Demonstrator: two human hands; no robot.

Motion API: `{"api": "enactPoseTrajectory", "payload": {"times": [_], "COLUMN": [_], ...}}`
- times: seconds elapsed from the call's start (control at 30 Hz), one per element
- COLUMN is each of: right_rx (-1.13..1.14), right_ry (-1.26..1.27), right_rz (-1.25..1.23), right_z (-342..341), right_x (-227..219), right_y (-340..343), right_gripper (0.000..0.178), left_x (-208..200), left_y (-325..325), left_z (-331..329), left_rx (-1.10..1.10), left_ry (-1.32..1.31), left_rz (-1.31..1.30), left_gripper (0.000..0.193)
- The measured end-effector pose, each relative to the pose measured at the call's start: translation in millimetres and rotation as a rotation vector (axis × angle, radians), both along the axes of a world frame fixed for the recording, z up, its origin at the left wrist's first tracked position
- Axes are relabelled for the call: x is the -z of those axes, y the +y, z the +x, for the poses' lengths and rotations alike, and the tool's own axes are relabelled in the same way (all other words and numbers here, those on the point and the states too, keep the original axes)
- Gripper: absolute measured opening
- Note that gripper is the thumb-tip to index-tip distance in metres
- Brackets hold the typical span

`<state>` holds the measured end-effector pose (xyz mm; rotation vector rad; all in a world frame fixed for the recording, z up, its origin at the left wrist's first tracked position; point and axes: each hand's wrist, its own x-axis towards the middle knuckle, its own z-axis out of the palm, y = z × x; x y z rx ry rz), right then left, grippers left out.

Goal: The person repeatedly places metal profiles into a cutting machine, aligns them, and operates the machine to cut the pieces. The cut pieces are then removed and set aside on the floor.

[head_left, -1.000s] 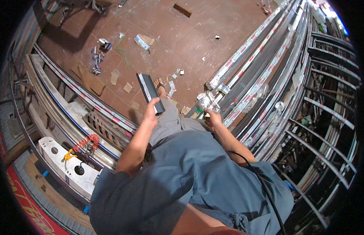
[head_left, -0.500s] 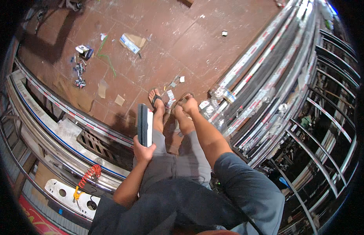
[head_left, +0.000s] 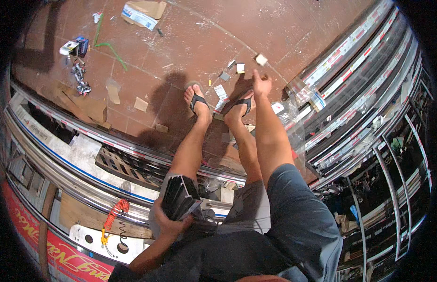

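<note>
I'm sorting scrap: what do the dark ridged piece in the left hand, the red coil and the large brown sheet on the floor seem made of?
Dark ridged piece: probably metal, dark-coated, from its crisp, straight ridges; plastic is possible.
Red coil: likely smooth plastic, from its bright, even loops.
Large brown sheet: seemingly matte cardboard, from its dull colour and flatness.

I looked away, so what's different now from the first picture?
The right hand reached forward and down, near the right foot. The left hand drew the dark bar back toward the body and turned its end up. Unchanged: the left hand grips the bar, and the orange coiled hose is at the left.
</note>
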<state>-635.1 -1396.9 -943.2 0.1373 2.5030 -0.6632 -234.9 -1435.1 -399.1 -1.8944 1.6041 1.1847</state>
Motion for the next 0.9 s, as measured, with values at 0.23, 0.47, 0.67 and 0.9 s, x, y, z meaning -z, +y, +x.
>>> {"api": "enactPoseTrajectory", "payload": {"times": [0.23,0.47,0.67,0.9], "right_rx": [-0.078,-0.050,-0.546,-0.716], "right_ry": [-0.224,-0.342,-0.070,-0.189], "right_rz": [0.309,0.154,0.013,0.045], "right_z": [11.8,1.6,-3.1,-12.0], "right_x": [31.4,-34.2,-267.6,-558.4], "right_y": [-68.9,-73.0,41.4,267.4], "right_gripper": [0.063,0.052,0.046,0.024], "left_x": [9.9,7.0,-6.9,-69.0], "left_y": [-6.6,-18.0,-3.8,-9.0], "left_z": [19.7,-25.0,-80.4,-171.4], "left_rx": [0.224,0.264,0.355,0.495], "left_ry": [0.032,0.013,0.227,0.480], "left_rz": [-0.209,-0.235,-0.245,-0.080], "left_gripper": [0.109,0.107,0.086,0.086]}}
